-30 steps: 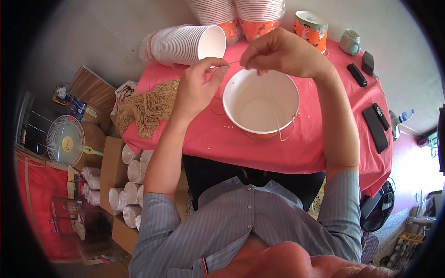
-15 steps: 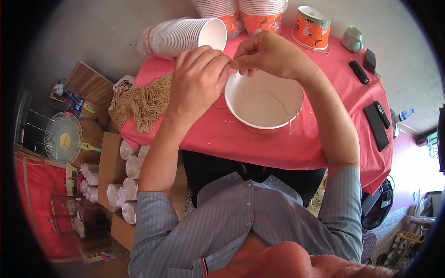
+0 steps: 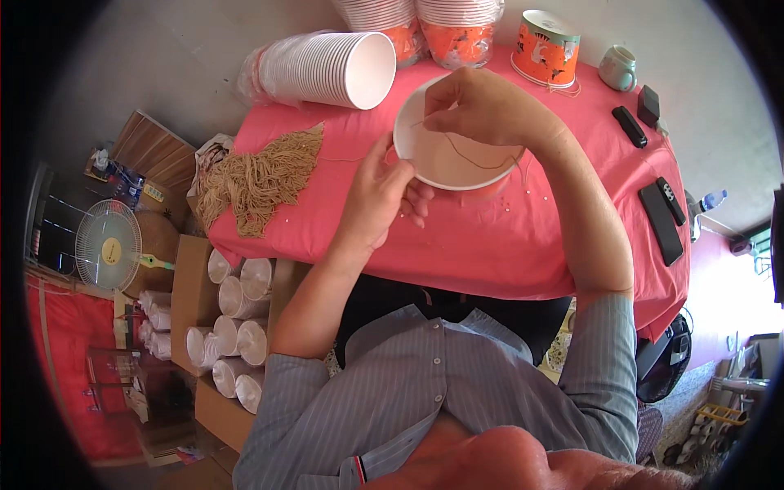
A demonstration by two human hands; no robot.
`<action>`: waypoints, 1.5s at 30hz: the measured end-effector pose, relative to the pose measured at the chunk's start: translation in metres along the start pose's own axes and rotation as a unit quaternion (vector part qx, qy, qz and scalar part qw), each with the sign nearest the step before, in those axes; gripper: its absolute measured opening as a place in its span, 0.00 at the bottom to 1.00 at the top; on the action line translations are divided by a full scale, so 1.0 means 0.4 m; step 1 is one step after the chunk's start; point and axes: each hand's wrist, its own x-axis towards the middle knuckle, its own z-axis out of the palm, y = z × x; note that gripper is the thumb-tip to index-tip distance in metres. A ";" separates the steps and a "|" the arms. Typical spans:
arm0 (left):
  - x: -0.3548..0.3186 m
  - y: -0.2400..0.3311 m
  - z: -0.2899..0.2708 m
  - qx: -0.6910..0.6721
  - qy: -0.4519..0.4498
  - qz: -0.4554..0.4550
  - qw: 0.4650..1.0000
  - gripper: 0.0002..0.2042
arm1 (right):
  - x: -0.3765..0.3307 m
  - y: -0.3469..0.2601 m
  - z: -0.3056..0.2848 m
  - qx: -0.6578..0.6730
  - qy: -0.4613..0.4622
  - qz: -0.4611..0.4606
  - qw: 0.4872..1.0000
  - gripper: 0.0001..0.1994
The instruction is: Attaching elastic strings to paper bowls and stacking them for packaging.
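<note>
Okay, far left: a fan (image 3: 108, 251), lower parts lost in clutter; below it, a cardboard box (image 3: 189, 306) of clear-walled cups (image 3: 238, 298), part hidden by the left forearm. On the pink tablecloth (image 3: 327, 216), a heap of tan yarn (image 3: 265, 175), single strands impossible to separate. Behind it, a sideways stack of white buckets (image 3: 371, 72), partly in plastic. Left hand (image 3: 377, 192) half curled at the near-left rim of a single white bucket (image 3: 441, 173); can't tell whether it grips or just touches. Two wrapped bucket stacks (image 3: 461, 41) at the back, tops cut off. Right hand (image 3: 482, 102) over the bucket's opening, thumb and fingertips pinched on a thin strand (image 3: 418, 123), barely visible; the hand covers part of the far rim. A brown string (image 3: 467, 158) hangs inside the bucket toward its right rim; any link to the pinched strand is hidden. Right: orange printed bucket (image 3: 545, 53), pale green mug (image 3: 618, 69), black devices (image 3: 660, 220).
</note>
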 end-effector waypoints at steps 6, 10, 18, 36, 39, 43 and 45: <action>-0.004 -0.050 0.039 -0.051 0.047 0.048 0.996 0.26 | 0.010 0.002 0.032 -0.007 0.066 -0.020 0.998 0.13; -0.004 -0.066 0.054 -0.073 0.085 0.022 0.993 0.22 | 0.019 0.009 0.049 -0.039 0.058 -0.037 0.997 0.14; 0.013 -0.057 0.016 0.160 0.169 0.091 0.968 0.10 | 0.048 0.032 0.098 -0.056 0.046 -0.052 0.996 0.14; 0.030 -0.078 0.003 0.114 0.144 0.091 0.979 0.10 | 0.060 0.049 0.114 -0.017 0.037 -0.071 0.997 0.11; 0.026 -0.070 0.012 0.112 0.144 0.088 0.979 0.10 | 0.062 0.056 0.120 -0.021 0.045 -0.082 0.995 0.11; 0.028 -0.075 0.009 0.116 0.142 0.092 0.979 0.10 | 0.060 0.048 0.127 -0.032 0.045 -0.080 0.995 0.11; 0.026 -0.074 0.010 0.117 0.145 0.095 0.978 0.10 | 0.056 0.032 0.123 -0.051 0.022 -0.050 0.997 0.12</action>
